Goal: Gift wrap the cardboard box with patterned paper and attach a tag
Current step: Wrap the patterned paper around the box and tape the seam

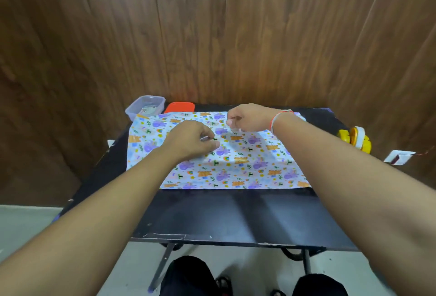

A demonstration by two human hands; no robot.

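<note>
Patterned paper (pixel 236 161) lies flat on the black worktop (pixel 224 215). Left grip (pixel 192 141) pinches something thin, unclear what, against the sheet; right grip (pixel 245 117), just beyond, pinches a small clear scrap, probably tape. No box or tag visible. Early step; box must come onto the sheet next.

wood-panelled wall (pixel 212 36), black table (pixel 236 215), grey floor (pixel 23 225)

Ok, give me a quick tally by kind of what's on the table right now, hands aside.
Patterned paper sheet: 1
Clear plastic container: 1
Red lid: 1
Yellow tape dispenser: 1
Total: 4
No cardboard box or tag shows. Both hands pinch something small over the paper; too blurred to name.
</note>
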